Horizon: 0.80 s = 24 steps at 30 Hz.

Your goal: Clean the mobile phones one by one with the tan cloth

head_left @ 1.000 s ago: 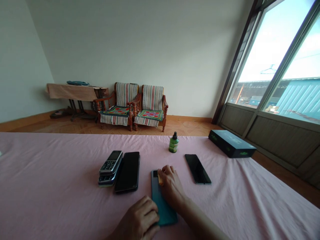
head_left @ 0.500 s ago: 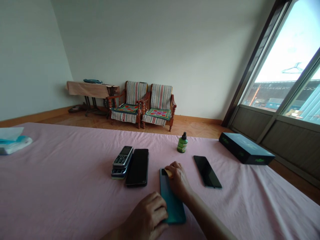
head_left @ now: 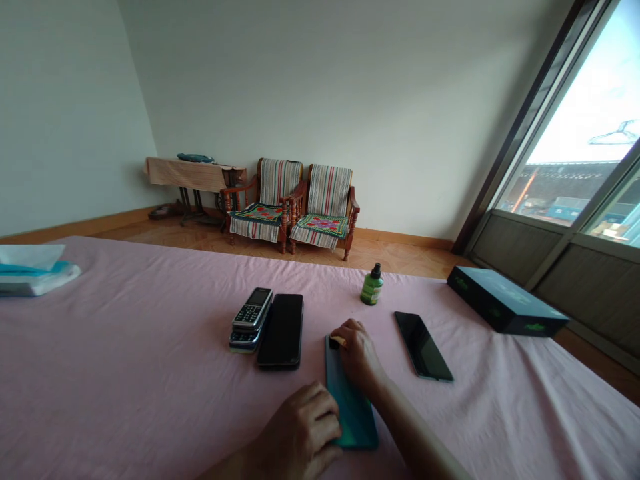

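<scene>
A teal smartphone (head_left: 356,421) lies back up on the pink cloth, its dark camera patch at the far end. My left hand (head_left: 306,427) grips the near left edge of this phone with curled fingers. At the far end, my right hand (head_left: 357,355) pinches a small pale yellow piece (head_left: 339,341), perhaps a cloth or pad, and presses it by the camera patch. Part of the phone is hidden under my right hand and wrist. To the left lies a black smartphone (head_left: 281,331), beside stacked keypad phones (head_left: 253,309). Another dark smartphone (head_left: 423,347) rests to the right.
A small green bottle (head_left: 371,287) with a black cap stands beyond my right hand. A black box (head_left: 505,303) sits at the far right, a tissue pack (head_left: 37,275) at the far left. Two wooden chairs (head_left: 325,210) stand past the cloth-covered surface (head_left: 150,360).
The whole view has shifted slightly, so things appear a little further right. My right hand and the yellow piece stay at the phone's camera end; my left hand keeps its grip.
</scene>
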{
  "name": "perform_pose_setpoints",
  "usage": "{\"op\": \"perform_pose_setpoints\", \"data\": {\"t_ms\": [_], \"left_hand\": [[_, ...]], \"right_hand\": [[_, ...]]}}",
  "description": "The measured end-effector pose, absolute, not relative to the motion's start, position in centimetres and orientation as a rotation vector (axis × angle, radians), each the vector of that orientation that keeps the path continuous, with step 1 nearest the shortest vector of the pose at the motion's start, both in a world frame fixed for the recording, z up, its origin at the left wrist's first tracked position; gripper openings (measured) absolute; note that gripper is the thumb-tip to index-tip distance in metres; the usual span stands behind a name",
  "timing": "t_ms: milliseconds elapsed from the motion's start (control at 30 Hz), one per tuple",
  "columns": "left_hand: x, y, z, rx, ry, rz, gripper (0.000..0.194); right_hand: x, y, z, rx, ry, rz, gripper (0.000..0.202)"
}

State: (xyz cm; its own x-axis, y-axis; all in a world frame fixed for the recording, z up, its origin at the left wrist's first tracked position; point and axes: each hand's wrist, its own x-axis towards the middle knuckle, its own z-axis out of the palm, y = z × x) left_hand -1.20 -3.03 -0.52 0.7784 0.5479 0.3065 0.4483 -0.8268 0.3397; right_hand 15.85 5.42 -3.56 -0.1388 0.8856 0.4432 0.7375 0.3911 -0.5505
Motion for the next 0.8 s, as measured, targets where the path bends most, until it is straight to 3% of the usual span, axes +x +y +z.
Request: {"op": "perform_pose_setpoints", "data": {"t_ms": [433,800], "left_hand": [[-1.2,-3.2,-0.6,2.717,0.789,0.598,0.013],[-1.3,-3.4,-0.4,2.672,0.803,0.621,0.013]], "right_hand": [[15.4,3.3,-3.0,-1.230,-2.064,0.291,0.027],[14.5,4.1,-2.7,-1.377,-2.086,0.165,0.029]]}}
